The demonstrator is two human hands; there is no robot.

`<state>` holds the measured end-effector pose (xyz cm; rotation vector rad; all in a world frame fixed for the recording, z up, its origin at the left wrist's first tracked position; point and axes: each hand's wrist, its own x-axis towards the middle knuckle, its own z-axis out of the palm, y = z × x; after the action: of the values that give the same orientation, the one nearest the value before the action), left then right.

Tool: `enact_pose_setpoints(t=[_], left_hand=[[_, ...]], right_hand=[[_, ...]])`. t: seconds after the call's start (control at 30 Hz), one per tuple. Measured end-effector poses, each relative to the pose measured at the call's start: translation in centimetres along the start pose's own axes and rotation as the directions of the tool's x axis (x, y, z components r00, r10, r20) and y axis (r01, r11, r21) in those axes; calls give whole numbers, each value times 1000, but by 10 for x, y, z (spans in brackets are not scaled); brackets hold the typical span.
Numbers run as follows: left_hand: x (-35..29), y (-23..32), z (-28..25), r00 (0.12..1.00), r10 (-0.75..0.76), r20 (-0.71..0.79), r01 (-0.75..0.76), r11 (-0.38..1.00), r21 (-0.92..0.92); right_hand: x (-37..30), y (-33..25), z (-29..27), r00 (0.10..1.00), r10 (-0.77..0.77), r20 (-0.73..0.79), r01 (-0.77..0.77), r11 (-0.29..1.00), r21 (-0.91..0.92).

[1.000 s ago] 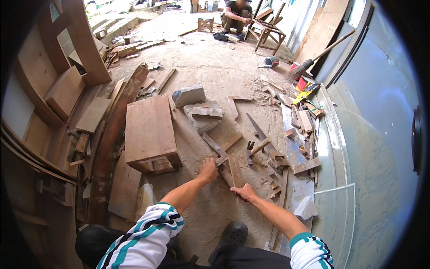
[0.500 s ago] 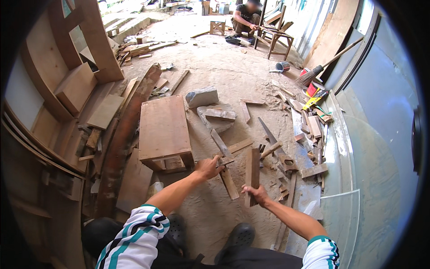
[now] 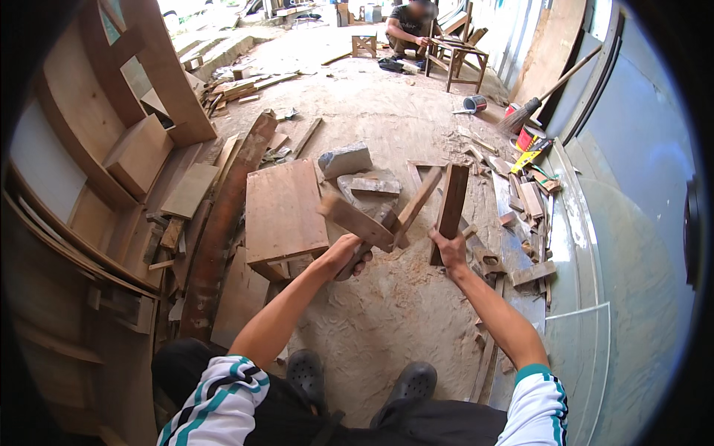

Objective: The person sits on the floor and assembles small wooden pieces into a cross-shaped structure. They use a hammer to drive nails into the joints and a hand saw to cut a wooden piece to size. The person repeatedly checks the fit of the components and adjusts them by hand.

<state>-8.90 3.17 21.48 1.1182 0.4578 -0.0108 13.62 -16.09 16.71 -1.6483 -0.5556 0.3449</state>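
My left hand (image 3: 348, 254) is closed on crossed wooden pieces (image 3: 357, 223), lifted off the ground and tilted, with one end smeared by motion. A slimmer wooden stick (image 3: 418, 201) slants up to the right beside their lower end; whether it is joined to them I cannot tell. In my right hand (image 3: 451, 251) a thick brown wooden block (image 3: 452, 199) stands nearly upright, gripped near its lower end. The two held things are a short way apart. Left of my left hand is a wooden box (image 3: 285, 204). Behind my right hand lies a handsaw (image 3: 491, 262), partly hidden.
Grey stones (image 3: 346, 160) lie beyond the box. Scrap wood (image 3: 532, 201), a broom (image 3: 526, 115) and glass sheets (image 3: 580, 334) line the right side. A wooden cabinet (image 3: 82, 171) stands left. Farther off, another person (image 3: 409, 30) crouches by a chair frame (image 3: 455, 59).
My left hand has raised the crossed wooden pieces from the ground and turned them. My right hand has moved up and slightly right with the block. The view has shifted a little.
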Motion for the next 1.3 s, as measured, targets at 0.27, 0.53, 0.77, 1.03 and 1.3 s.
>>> enact_pose_setpoints(t=[0.27,0.53,0.77,1.03,1.3], left_hand=[[-15,-47,-25,981,-92,168,154,901,-406],[-20,-111,-14,924,-344,169,376,900,-220],[-13,-137,-16,845,-509,161,511,859,36],[20,-155,-30,958,-206,-200,286,750,596],[30,-186,-33,853,363,-375,192,449,872]], right_hand=[[2,-58,4,966,94,241,-118,989,90],[-43,-12,-21,919,316,236,-333,942,36],[-73,37,-44,862,503,52,-501,836,222],[-116,83,-57,842,498,-208,-510,860,-4],[-162,92,-42,768,629,-121,-630,776,32]])
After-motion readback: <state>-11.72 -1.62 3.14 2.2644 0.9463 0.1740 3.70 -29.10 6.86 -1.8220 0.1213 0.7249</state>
